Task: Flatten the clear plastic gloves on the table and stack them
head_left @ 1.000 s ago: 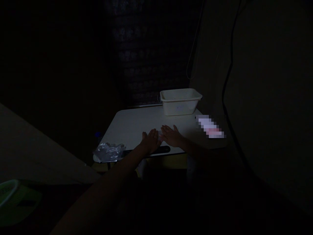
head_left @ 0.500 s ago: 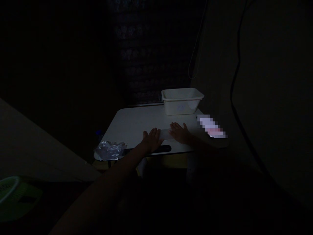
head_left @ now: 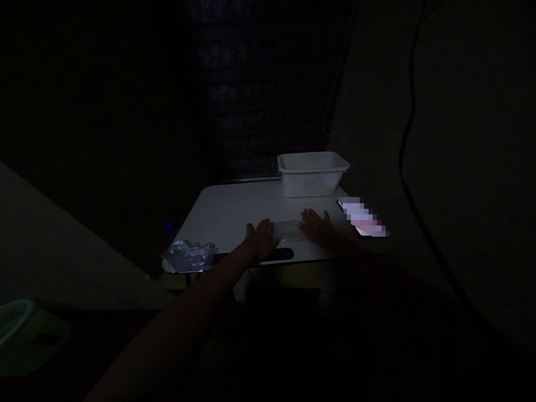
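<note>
A thin clear plastic sheet or bag [head_left: 288, 230] lies flat on the white table [head_left: 234, 209], near its front edge. My left hand [head_left: 261, 239] rests flat with fingers extended on the left end of the plastic, just above the table's dark slot. On the right end, my right hand [head_left: 317, 226] lies palm down, fingers stretched out and thumb apart. Neither hand grips anything. A crumpled pile of clear plastic [head_left: 190, 255] sits at the table's front left corner.
A white tub [head_left: 312, 181] stands at the table's back right. A lit phone-like screen, blurred out, [head_left: 362, 216] lies at the right edge. A blue-capped item [head_left: 169, 226] is beside the left edge. A green basket [head_left: 31, 340] is at the lower left. A dark cable hangs at right.
My right hand has slid a little to the right, so more of the plastic shows between the hands. My left hand has stayed nearly in place.
</note>
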Tool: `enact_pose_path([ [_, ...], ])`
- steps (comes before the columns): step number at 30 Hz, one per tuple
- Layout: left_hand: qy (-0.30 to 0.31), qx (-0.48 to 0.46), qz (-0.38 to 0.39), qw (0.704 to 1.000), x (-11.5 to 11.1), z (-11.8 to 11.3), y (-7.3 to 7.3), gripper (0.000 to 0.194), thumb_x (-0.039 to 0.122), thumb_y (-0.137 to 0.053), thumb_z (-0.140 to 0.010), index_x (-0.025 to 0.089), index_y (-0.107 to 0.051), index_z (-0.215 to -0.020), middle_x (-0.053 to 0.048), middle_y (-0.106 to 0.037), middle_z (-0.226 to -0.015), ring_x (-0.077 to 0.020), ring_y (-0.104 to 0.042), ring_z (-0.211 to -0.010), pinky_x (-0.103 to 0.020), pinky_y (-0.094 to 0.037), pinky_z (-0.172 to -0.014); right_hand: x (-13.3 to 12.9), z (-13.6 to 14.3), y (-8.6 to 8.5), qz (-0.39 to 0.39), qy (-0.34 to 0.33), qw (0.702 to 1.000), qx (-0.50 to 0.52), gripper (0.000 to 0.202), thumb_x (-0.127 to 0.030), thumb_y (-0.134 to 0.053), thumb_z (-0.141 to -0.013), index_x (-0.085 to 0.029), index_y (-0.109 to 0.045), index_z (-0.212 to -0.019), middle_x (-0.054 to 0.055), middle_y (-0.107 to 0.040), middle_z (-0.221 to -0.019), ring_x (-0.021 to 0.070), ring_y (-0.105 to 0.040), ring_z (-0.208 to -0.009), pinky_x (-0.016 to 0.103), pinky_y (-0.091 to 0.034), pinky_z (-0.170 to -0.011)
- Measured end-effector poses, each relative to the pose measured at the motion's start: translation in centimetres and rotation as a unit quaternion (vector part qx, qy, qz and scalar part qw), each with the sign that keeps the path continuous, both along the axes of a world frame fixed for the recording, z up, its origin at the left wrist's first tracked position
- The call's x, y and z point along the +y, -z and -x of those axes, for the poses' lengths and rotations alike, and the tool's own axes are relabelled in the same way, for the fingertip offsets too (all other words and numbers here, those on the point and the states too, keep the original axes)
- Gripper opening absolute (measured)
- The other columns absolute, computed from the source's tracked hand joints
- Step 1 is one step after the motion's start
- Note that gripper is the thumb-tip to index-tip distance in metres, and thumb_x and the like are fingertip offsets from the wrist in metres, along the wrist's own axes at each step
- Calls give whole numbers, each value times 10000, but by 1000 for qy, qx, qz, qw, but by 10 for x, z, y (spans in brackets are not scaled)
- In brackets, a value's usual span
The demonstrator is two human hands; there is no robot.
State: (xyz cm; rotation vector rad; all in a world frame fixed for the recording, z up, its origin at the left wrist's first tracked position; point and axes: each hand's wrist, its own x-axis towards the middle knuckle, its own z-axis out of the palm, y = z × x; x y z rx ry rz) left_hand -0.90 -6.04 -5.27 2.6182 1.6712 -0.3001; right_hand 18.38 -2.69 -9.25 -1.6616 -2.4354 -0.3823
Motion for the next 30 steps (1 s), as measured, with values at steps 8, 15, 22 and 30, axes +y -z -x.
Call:
enact_pose_path([
  [8, -3, -39, -58, 998, 2, -2, -9, 560, 459, -113, -814, 133, -288, -1235, -113, -252, -1322, -238, -210, -1201, -494, -141, -933, 2, 23, -18, 9, -25, 999, 37, 496, -372, -136, -837, -120, -381, -1186, 123, -368, -1264, 215, -285, -1178, 516, -170, -926],
  [15, 19, -51, -65, 996, 8, -13, 4, 503, 327, -139, -827, 88, -240, -1258, -127, -251, -1319, -218, -178, -1213, -447, -156, -948, -3, 54, -17, 42, -81, 995, 51, 512, -383, -120, -834, -122, -370, -1197, 113, -351, -1277, 205, -264, -1189, 499, -176, -932],
  [22, -9, -52, -45, 998, 18, -18, 16, 522, 312, -151, -820, 64, -162, -1279, -137, -168, -1345, -220, -115, -1230, -440, -167, -949, 0, 55, -11, 67, -55, 996, 32, 535, -387, -63, -837, -142, -366, -1203, 111, -335, -1287, 206, -248, -1197, 523, -162, -925],
  [30, -17, -41, -20, 999, 18, -20, 15, 530, 326, -142, -822, 64, -157, -1282, -135, -133, -1352, -220, -72, -1238, -496, -126, -943, -2, 53, -10, 64, -56, 996, 34, 529, -396, -85, -837, -138, -353, -1213, 107, -321, -1294, 219, -261, -1190, 530, -184, -916],
])
